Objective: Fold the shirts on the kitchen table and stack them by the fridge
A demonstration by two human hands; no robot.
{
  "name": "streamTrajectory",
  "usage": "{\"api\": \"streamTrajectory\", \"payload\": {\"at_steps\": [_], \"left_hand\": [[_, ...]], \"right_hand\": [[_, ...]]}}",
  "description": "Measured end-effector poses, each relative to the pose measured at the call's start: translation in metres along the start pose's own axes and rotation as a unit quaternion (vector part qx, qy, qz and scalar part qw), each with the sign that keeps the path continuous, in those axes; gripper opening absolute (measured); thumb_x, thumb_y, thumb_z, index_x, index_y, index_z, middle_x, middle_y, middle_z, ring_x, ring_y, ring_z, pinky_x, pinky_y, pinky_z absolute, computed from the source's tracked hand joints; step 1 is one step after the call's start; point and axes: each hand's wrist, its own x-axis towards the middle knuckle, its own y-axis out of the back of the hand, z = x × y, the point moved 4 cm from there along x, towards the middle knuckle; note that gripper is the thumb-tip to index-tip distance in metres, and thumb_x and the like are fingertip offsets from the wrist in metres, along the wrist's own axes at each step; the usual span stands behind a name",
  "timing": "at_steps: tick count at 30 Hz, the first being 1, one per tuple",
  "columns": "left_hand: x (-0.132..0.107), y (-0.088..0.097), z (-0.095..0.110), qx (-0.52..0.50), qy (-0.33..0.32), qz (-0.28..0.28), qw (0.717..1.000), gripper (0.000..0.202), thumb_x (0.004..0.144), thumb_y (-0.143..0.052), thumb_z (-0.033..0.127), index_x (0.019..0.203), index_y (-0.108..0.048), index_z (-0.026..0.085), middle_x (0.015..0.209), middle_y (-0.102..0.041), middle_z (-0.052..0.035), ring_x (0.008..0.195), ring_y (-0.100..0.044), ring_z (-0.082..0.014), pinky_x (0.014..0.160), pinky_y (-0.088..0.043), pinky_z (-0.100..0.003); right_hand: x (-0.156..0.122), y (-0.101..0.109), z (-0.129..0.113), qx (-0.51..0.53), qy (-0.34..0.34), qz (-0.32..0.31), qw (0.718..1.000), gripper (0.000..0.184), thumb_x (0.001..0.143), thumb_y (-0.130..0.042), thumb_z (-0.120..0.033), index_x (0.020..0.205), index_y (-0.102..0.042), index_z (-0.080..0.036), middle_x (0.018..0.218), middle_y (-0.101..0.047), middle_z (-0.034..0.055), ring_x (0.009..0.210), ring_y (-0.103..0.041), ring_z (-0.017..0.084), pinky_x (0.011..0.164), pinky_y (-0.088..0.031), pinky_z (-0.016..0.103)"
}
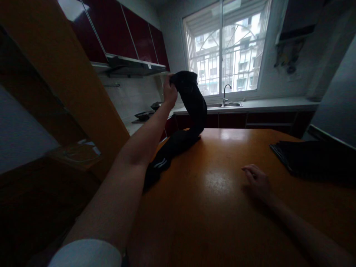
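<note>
Relation of a long, narrow, soft black cloth garment (194, 100) to your two hands. Your left hand (170, 92), at the end of an outstretched arm, pinched one end of the garment between thumb and bent fingers, above the far left part of the glossy, orange-brown, wooden-looking bench (222, 215). From that grip the cloth arched to the right, hung down to the bench near its far edge, and bent there, so that the remaining length lay along the bench's left side, running from far right to near left. The long axis thus had two parts: an upright one, below and to the right of your left hand, and a lying one, slanting back toward your left forearm (133, 174). A pair of short white stripes (160, 163) marked the lying part close to its near end.

Your right hand (258, 181) was over the right half of the bench, well apart from the garment, which lay to its left and mostly farther off. Its fingers were curled and no object showed in it; whether the fingertips met, or the hand touched the bench, could not be told from this view. Your left hand was therefore the nearer, and the only one seen touching the garment. To the right of your right hand lay a flat, black, cloth-like stack (314, 159) with thin pale lines along its left edge.
</note>
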Motion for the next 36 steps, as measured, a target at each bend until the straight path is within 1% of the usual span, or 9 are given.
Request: {"api": "streamTrajectory", "payload": {"at_steps": [3,7,10,13,19,23,27,32,36], "left_hand": [[-0.022,0.037,-0.011,0.037,0.041,0.045,0.997,0.031,0.091,-0.044,0.005,0.115,-0.06,0.018,0.121,-0.065,-0.0094,0.118,-0.056,-0.0204,0.109,-0.039,-0.035],[-0.097,0.088,-0.022,0.125,0.127,0.012,0.984,0.024,0.083,-0.048,0.013,0.101,-0.065,0.016,0.106,-0.07,-0.0089,0.109,-0.06,-0.0234,0.104,-0.044,-0.037],[-0.163,0.126,-0.025,0.191,0.178,-0.118,0.958,0.025,0.073,-0.047,0.014,0.089,-0.067,0.016,0.091,-0.07,-0.0068,0.097,-0.064,-0.0248,0.095,-0.05,-0.038],[-0.222,0.167,-0.029,0.249,0.271,-0.281,0.886,0.035,0.059,-0.046,0.014,0.085,-0.07,0.016,0.077,-0.069,-0.0036,0.08,-0.066,-0.0235,0.08,-0.055,-0.034],[-0.285,0.21,-0.024,0.339,0.303,-0.479,0.751,0.028,0.054,-0.048,0.014,0.07,-0.071,0.021,0.087,-0.074,-0.0063,0.09,-0.07,-0.0263,0.087,-0.054,-0.034],[-0.283,0.165,-0.004,0.37,0.182,-0.366,0.834,0.029,0.077,-0.048,0.02,0.093,-0.073,0.019,0.115,-0.07,-0.0117,0.105,-0.067,-0.028,0.101,-0.049,-0.039],[-0.324,0.069,0.019,0.231,0.128,-0.375,0.888,0.029,0.087,-0.045,0.021,0.102,-0.069,0.02,0.115,-0.069,-0.0092,0.106,-0.065,-0.0245,0.101,-0.049,-0.038],[-0.401,-0.031,0.042,0.073,0.068,-0.434,0.896,0.022,0.09,-0.045,0.018,0.092,-0.067,0.019,0.102,-0.068,-0.0092,0.097,-0.064,-0.0221,0.091,-0.051,-0.037],[-0.413,-0.057,0.045,0.042,0.033,-0.446,0.893,0.019,0.09,-0.048,0.017,0.089,-0.067,0.019,0.1,-0.068,-0.0086,0.097,-0.062,-0.0223,0.091,-0.049,-0.038]], "right_hand": [[-0.001,-0.005,0.002,-0.006,0.001,-0.016,1.0,0.027,0.094,-0.05,-0.039,0.09,-0.071,-0.024,0.098,-0.07,0.01,0.088,-0.067,0.025,0.069,-0.053,0.035],[-0.004,-0.014,-0.001,-0.005,0.01,-0.053,0.999,0.028,0.095,-0.048,-0.039,0.088,-0.071,-0.024,0.098,-0.069,0.0098,0.086,-0.067,0.024,0.068,-0.052,0.035],[-0.005,-0.02,-0.004,-0.002,0.011,-0.07,0.997,0.029,0.096,-0.047,-0.039,0.087,-0.07,-0.023,0.097,-0.069,0.0094,0.083,-0.067,0.023,0.068,-0.052,0.034],[-0.005,-0.023,-0.008,-0.007,0.023,-0.078,0.997,0.029,0.096,-0.048,-0.038,0.086,-0.071,-0.023,0.096,-0.069,0.0092,0.085,-0.067,0.023,0.074,-0.052,0.035],[-0.003,-0.025,-0.006,-0.014,0.011,-0.092,0.996,0.03,0.096,-0.048,-0.038,0.085,-0.07,-0.022,0.099,-0.068,0.0095,0.082,-0.066,0.021,0.07,-0.052,0.033],[-0.002,-0.026,-0.008,-0.026,0.002,-0.084,0.996,0.028,0.095,-0.047,-0.035,0.087,-0.07,-0.021,0.098,-0.068,0.0096,0.081,-0.066,0.021,0.071,-0.052,0.033],[0.013,-0.011,-0.002,-0.073,-0.033,-0.009,0.997,0.027,0.091,-0.047,-0.027,0.102,-0.07,-0.018,0.101,-0.069,0.0101,0.081,-0.065,0.021,0.078,-0.052,0.034],[0.038,0.069,0.036,-0.284,-0.056,0.126,0.949,0.04,0.089,-0.048,-0.026,0.124,-0.065,-0.013,0.126,-0.063,0.0171,0.118,-0.055,0.03,0.103,-0.041,0.045],[0.032,0.131,0.077,-0.411,-0.167,0.179,0.878,0.05,0.091,-0.054,-0.035,0.135,-0.059,-0.015,0.142,-0.053,0.0188,0.13,-0.043,0.035,0.105,-0.033,0.052]]}}
